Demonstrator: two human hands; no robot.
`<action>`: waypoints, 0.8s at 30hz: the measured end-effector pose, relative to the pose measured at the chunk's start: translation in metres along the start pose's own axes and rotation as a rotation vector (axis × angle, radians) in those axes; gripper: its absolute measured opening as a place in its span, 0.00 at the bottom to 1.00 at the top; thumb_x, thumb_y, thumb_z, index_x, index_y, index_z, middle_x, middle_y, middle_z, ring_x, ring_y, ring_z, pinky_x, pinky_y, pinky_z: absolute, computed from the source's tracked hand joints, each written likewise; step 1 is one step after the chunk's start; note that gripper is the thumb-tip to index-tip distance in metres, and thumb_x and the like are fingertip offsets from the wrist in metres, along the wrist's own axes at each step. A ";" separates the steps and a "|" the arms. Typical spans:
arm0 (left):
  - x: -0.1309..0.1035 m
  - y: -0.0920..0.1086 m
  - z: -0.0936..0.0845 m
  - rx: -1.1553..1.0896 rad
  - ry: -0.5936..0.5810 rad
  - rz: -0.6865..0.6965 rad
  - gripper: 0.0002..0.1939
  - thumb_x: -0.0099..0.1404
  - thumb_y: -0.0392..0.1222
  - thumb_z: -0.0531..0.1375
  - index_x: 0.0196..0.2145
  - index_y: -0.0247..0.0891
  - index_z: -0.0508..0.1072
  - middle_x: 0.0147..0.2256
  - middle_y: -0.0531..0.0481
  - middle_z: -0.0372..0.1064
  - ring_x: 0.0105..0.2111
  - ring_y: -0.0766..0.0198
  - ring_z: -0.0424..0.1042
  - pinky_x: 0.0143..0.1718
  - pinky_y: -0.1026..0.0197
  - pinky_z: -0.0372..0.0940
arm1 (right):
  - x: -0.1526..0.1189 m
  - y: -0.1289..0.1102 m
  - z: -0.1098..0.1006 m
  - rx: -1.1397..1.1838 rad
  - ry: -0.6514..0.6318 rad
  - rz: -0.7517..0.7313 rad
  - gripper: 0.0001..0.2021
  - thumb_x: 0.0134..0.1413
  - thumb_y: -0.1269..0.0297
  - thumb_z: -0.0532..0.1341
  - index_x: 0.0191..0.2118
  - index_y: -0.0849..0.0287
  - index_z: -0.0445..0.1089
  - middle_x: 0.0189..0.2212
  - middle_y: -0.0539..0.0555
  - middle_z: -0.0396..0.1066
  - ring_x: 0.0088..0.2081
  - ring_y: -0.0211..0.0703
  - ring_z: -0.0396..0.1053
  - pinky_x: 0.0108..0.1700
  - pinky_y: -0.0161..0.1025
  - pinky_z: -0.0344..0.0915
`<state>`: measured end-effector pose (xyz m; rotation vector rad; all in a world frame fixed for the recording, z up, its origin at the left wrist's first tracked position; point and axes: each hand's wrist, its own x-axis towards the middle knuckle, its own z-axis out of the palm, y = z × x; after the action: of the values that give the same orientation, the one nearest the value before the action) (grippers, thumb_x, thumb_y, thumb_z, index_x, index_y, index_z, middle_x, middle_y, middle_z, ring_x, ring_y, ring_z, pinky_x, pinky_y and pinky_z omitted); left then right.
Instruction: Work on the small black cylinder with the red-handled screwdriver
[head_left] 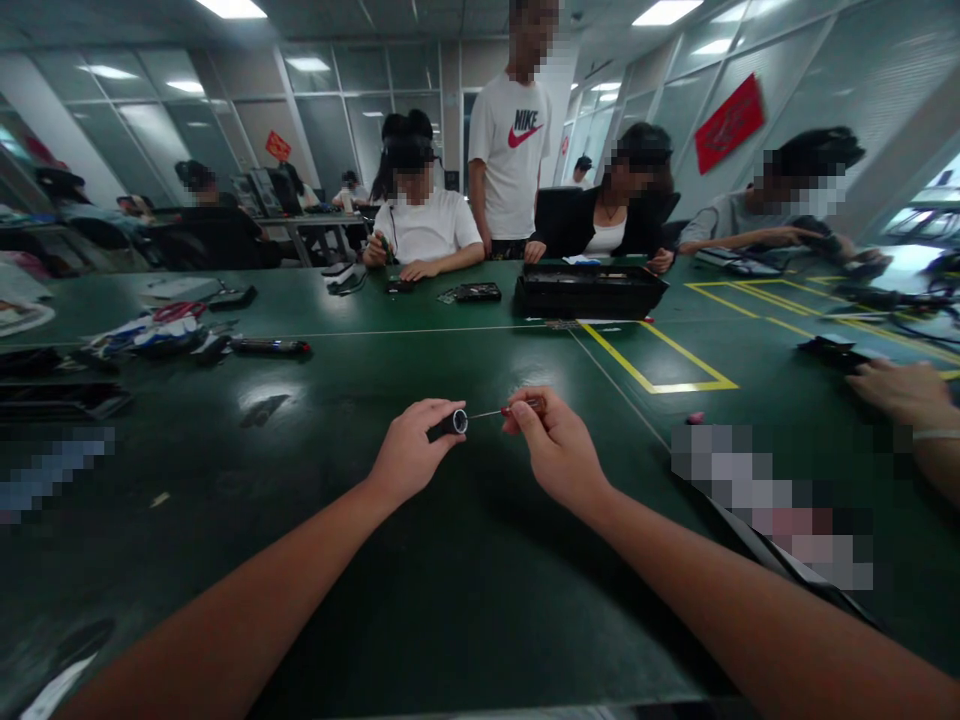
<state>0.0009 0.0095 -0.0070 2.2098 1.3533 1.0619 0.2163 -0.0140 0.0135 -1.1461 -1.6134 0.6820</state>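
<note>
My left hand (405, 450) is closed around a short black cylinder (444, 427) that looks like a small flashlight. Its silver-rimmed round end faces right and toward me; the rest is hidden by my fingers. In the grasp of my right hand (561, 445) is a thin screwdriver (490, 413) with a reddish handle, mostly covered by the fingers. The metal shaft points left, with its tip close to the cylinder's rim. Whether tip and rim touch, I cannot tell. Both hands are held over the green table (405, 610).
A long black case (591, 292) stands across the table near seated people. Tangled cables and parts (161, 330) lie at left, beside a dark tube-shaped object (270, 346). Yellow tape (694, 386) marks the tabletop. At right, another person's hand (900, 388) rests near a black object (834, 350).
</note>
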 end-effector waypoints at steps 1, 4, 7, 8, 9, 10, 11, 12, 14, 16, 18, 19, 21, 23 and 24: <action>0.000 0.000 0.000 0.002 0.002 -0.002 0.23 0.62 0.34 0.67 0.55 0.45 0.74 0.52 0.48 0.72 0.53 0.57 0.70 0.57 0.48 0.64 | 0.000 0.000 0.000 0.012 -0.010 0.004 0.09 0.68 0.57 0.54 0.42 0.54 0.67 0.30 0.50 0.74 0.34 0.43 0.73 0.40 0.42 0.66; 0.000 0.001 -0.001 0.000 0.008 -0.007 0.22 0.62 0.33 0.67 0.54 0.44 0.75 0.51 0.48 0.73 0.53 0.57 0.70 0.58 0.48 0.64 | 0.000 0.000 0.000 0.056 -0.033 0.020 0.09 0.68 0.57 0.54 0.41 0.55 0.67 0.29 0.50 0.74 0.34 0.43 0.73 0.40 0.42 0.66; 0.000 0.003 -0.002 -0.016 0.000 -0.009 0.22 0.62 0.34 0.67 0.53 0.44 0.75 0.51 0.48 0.73 0.52 0.56 0.71 0.58 0.48 0.64 | 0.000 -0.001 0.000 0.052 -0.022 0.023 0.09 0.68 0.57 0.54 0.41 0.55 0.67 0.29 0.50 0.74 0.34 0.43 0.73 0.40 0.42 0.66; 0.000 0.003 -0.002 -0.019 -0.003 -0.008 0.22 0.62 0.34 0.67 0.54 0.44 0.75 0.51 0.48 0.73 0.53 0.56 0.71 0.58 0.48 0.64 | -0.001 -0.001 0.000 0.038 -0.010 0.018 0.09 0.68 0.57 0.54 0.42 0.55 0.67 0.30 0.50 0.74 0.34 0.43 0.73 0.40 0.42 0.66; 0.000 0.003 -0.002 -0.020 -0.005 -0.005 0.22 0.62 0.35 0.67 0.54 0.45 0.75 0.51 0.48 0.73 0.53 0.56 0.71 0.57 0.48 0.65 | -0.001 -0.001 0.000 0.024 0.003 0.011 0.09 0.68 0.57 0.54 0.42 0.54 0.67 0.31 0.51 0.74 0.34 0.43 0.73 0.40 0.43 0.66; 0.000 0.002 -0.002 -0.020 -0.007 -0.001 0.22 0.62 0.35 0.67 0.54 0.45 0.74 0.52 0.48 0.73 0.53 0.56 0.70 0.57 0.48 0.65 | -0.001 -0.001 0.000 0.011 0.011 0.003 0.09 0.68 0.57 0.54 0.43 0.54 0.67 0.31 0.51 0.74 0.34 0.44 0.73 0.40 0.43 0.66; 0.000 0.002 -0.002 -0.019 -0.008 0.002 0.22 0.63 0.35 0.66 0.54 0.45 0.74 0.52 0.48 0.73 0.53 0.56 0.70 0.57 0.48 0.65 | -0.001 0.000 0.000 0.003 0.008 -0.003 0.09 0.68 0.56 0.54 0.43 0.54 0.67 0.32 0.51 0.75 0.35 0.44 0.73 0.40 0.43 0.66; 0.000 0.002 -0.002 -0.017 -0.007 0.003 0.22 0.63 0.35 0.66 0.54 0.45 0.74 0.52 0.48 0.73 0.53 0.56 0.70 0.57 0.48 0.65 | -0.001 0.000 -0.001 0.002 -0.003 -0.005 0.09 0.68 0.56 0.54 0.43 0.54 0.67 0.32 0.51 0.75 0.35 0.44 0.74 0.40 0.43 0.67; -0.001 0.001 -0.002 -0.014 -0.005 0.003 0.21 0.63 0.35 0.66 0.54 0.45 0.74 0.52 0.48 0.73 0.53 0.56 0.70 0.57 0.48 0.65 | 0.000 0.000 -0.001 0.015 -0.034 0.010 0.09 0.68 0.56 0.54 0.43 0.54 0.68 0.31 0.51 0.74 0.35 0.44 0.74 0.40 0.43 0.67; -0.001 0.000 -0.002 -0.012 -0.003 0.004 0.21 0.63 0.35 0.66 0.55 0.45 0.74 0.52 0.48 0.73 0.53 0.56 0.71 0.57 0.48 0.65 | 0.001 0.000 -0.002 0.025 -0.043 0.033 0.09 0.68 0.57 0.54 0.42 0.55 0.68 0.30 0.51 0.74 0.35 0.44 0.74 0.40 0.44 0.67; -0.001 0.000 -0.002 -0.016 -0.004 0.011 0.22 0.63 0.35 0.66 0.55 0.45 0.74 0.52 0.48 0.73 0.53 0.56 0.71 0.57 0.48 0.65 | 0.000 -0.001 -0.002 0.022 -0.026 0.032 0.09 0.67 0.57 0.54 0.42 0.55 0.68 0.30 0.51 0.74 0.34 0.44 0.74 0.40 0.43 0.67; -0.001 0.000 -0.002 -0.020 -0.005 0.013 0.22 0.63 0.35 0.66 0.55 0.45 0.74 0.52 0.49 0.73 0.53 0.56 0.71 0.57 0.49 0.65 | 0.000 -0.001 -0.002 0.026 -0.015 0.024 0.09 0.67 0.57 0.55 0.42 0.55 0.68 0.30 0.51 0.74 0.34 0.44 0.74 0.40 0.43 0.67; -0.001 0.001 -0.003 -0.027 -0.001 0.015 0.21 0.63 0.35 0.66 0.54 0.44 0.74 0.51 0.49 0.73 0.52 0.57 0.71 0.57 0.49 0.65 | -0.001 -0.001 -0.001 0.059 0.011 0.006 0.09 0.67 0.57 0.55 0.42 0.54 0.68 0.30 0.50 0.74 0.34 0.43 0.73 0.40 0.43 0.68; -0.001 0.002 -0.003 -0.031 0.001 0.011 0.21 0.63 0.35 0.66 0.54 0.44 0.74 0.51 0.49 0.73 0.52 0.57 0.71 0.57 0.50 0.65 | -0.001 0.000 -0.001 0.099 0.027 0.002 0.09 0.67 0.56 0.55 0.43 0.54 0.68 0.30 0.50 0.74 0.34 0.43 0.73 0.40 0.43 0.68; 0.000 0.003 -0.003 -0.032 0.000 0.009 0.21 0.63 0.35 0.66 0.54 0.44 0.74 0.51 0.49 0.73 0.52 0.57 0.71 0.57 0.49 0.65 | -0.001 0.000 -0.001 0.109 0.033 0.002 0.09 0.67 0.56 0.55 0.42 0.54 0.68 0.30 0.50 0.74 0.34 0.43 0.73 0.40 0.43 0.68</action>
<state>0.0003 0.0075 -0.0036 2.1953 1.3184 1.0793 0.2171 -0.0152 0.0135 -1.0746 -1.5291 0.7393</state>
